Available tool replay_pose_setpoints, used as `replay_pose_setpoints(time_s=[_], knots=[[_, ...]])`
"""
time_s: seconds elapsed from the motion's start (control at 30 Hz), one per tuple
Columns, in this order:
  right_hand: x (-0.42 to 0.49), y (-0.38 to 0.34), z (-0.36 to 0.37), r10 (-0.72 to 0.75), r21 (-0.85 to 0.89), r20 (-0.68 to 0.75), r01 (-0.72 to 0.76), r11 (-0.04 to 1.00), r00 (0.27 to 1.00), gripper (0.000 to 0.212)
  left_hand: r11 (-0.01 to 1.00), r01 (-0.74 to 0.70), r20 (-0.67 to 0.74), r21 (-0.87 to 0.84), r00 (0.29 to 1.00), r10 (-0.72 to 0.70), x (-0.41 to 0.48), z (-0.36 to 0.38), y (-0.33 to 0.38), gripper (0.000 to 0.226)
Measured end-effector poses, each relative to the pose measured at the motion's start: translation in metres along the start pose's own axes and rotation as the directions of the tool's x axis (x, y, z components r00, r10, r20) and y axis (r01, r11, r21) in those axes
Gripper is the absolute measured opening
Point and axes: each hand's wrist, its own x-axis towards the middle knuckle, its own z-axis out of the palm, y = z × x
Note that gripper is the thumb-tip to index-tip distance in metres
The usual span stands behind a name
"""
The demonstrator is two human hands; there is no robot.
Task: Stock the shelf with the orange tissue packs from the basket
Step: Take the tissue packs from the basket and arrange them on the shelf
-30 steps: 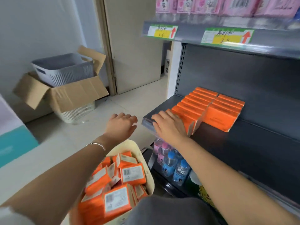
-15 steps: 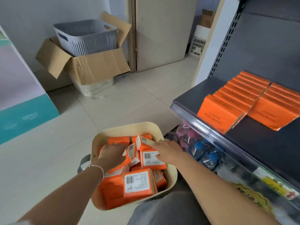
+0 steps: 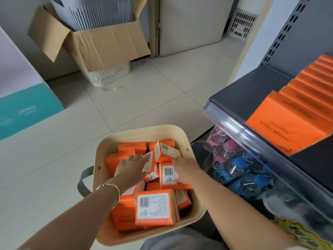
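Cream basket (image 3: 108,145) sat crammed with boxy orange tissue packs (image 3: 155,208) — left hand (image 3: 130,169), right hand (image 3: 186,168) lay flat on top, grips wide.

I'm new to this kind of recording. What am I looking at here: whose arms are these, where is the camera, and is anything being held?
There is no machine here. A person wears one wide-angle camera on the head, so the single picture looks forward and down at their own arms. The left hand, with a bracelet at the wrist, and the right hand both reach into a cream basket full of orange tissue packs. The fingers lie fairly straight on the packs, and neither hand plainly grips one yet. To the right is a dark shelf where a row of the same packs already stands. Below it lie bottles with pink and blue caps. Further back, a grey basket stands in an open cardboard box.
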Motion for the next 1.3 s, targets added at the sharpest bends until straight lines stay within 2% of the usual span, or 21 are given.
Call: replay_pose_setpoints(time_s=[0.17,0.37,0.47,0.5,0.57,0.6,0.63,0.7,0.77,0.8,0.83,0.9,0.93,0.97,1.07,1.1,1.17,1.2,1.27,1.3], knots=[[0.004,0.004,-0.008,-0.006,0.06,-0.01,0.007,0.998,1.0,0.069,0.997,0.03,0.016,-0.074,0.999,-0.029,0.006,0.006,0.0,0.05],[-0.008,0.006,-0.019,-0.031,0.239,-0.122,0.06,0.969,0.992,0.058,0.981,0.014,-0.028,-0.193,0.999,-0.02,0.003,-0.001,0.004,0.05],[-0.016,0.006,-0.031,-0.004,0.323,-0.074,0.028,0.946,0.997,0.055,0.968,0.036,-0.023,-0.248,0.999,-0.043,0.001,-0.009,0.006,0.056],[-0.017,0.007,-0.034,0.019,0.4,-0.046,0.001,0.917,0.999,0.053,0.961,0.042,-0.022,-0.274,0.999,-0.05,0.0,-0.012,0.007,0.06],[-0.018,0.007,-0.042,0.097,0.613,-0.038,-0.053,0.789,0.995,0.041,0.946,0.024,-0.023,-0.325,0.999,-0.033,-0.003,-0.017,0.006,0.069],[-0.019,0.008,-0.048,0.152,0.714,-0.053,-0.068,0.697,0.987,0.027,0.936,-0.001,-0.029,-0.351,1.0,-0.01,-0.004,-0.02,0.005,0.074],[-0.021,0.009,-0.053,0.209,0.8,-0.047,-0.088,0.593,0.977,0.015,0.926,-0.035,-0.041,-0.376,0.999,0.021,-0.006,-0.022,0.004,0.079],[-0.025,0.012,-0.062,0.272,0.937,0.045,-0.135,0.321,0.961,0.013,0.909,-0.121,-0.085,-0.398,0.992,0.095,-0.008,-0.026,0.001,0.09],[-0.031,0.013,-0.07,0.218,0.973,0.211,-0.227,0.047,0.953,0.015,0.906,-0.207,-0.149,-0.37,0.976,0.161,-0.011,-0.029,0.001,0.094],[-0.034,0.014,-0.072,0.178,0.961,0.275,-0.273,-0.037,0.945,0.018,0.906,-0.237,-0.185,-0.351,0.966,0.181,-0.012,-0.031,0.002,0.092],[-0.035,0.013,-0.074,0.14,0.944,0.325,-0.313,-0.101,0.935,0.022,0.903,-0.259,-0.217,-0.343,0.957,0.192,-0.013,-0.033,0.004,0.086],[-0.037,0.01,-0.076,0.099,0.922,0.373,-0.357,-0.149,0.922,0.024,0.892,-0.296,-0.282,-0.343,0.938,0.203,-0.013,-0.039,0.008,0.068],[-0.038,0.007,-0.077,0.107,0.925,0.372,-0.357,-0.133,0.922,0.023,0.893,-0.304,-0.307,-0.331,0.93,0.202,-0.013,-0.043,0.01,0.06],[-0.037,0.006,-0.077,0.148,0.941,0.339,-0.334,-0.055,0.929,0.021,0.906,-0.294,-0.314,-0.305,0.929,0.196,-0.013,-0.046,0.011,0.054],[-0.036,0.003,-0.076,0.265,0.898,0.087,-0.191,0.395,0.96,0.028,0.962,-0.196,-0.253,-0.191,0.957,0.145,-0.015,-0.054,0.011,0.047],[-0.037,0.003,-0.077,0.253,0.883,0.022,-0.138,0.45,0.967,0.033,0.972,-0.159,-0.227,-0.171,0.967,0.119,-0.016,-0.056,0.011,0.046],[-0.041,-0.002,-0.08,0.155,0.868,-0.037,-0.045,0.494,0.987,0.04,0.978,-0.108,-0.196,-0.176,0.978,0.072,-0.016,-0.06,0.009,0.045],[-0.042,-0.005,-0.082,0.085,0.8,-0.061,-0.002,0.6,0.994,0.042,0.974,-0.098,-0.192,-0.202,0.98,0.059,-0.014,-0.061,0.008,0.045],[-0.041,-0.012,-0.081,0.006,0.479,-0.112,0.048,0.877,0.994,0.054,0.945,-0.12,-0.181,-0.305,0.981,0.066,-0.011,-0.062,0.006,0.044],[-0.04,-0.016,-0.079,0.001,0.317,-0.176,0.055,0.947,0.984,0.057,0.917,-0.143,-0.177,-0.372,0.981,0.081,-0.01,-0.062,0.005,0.044]])
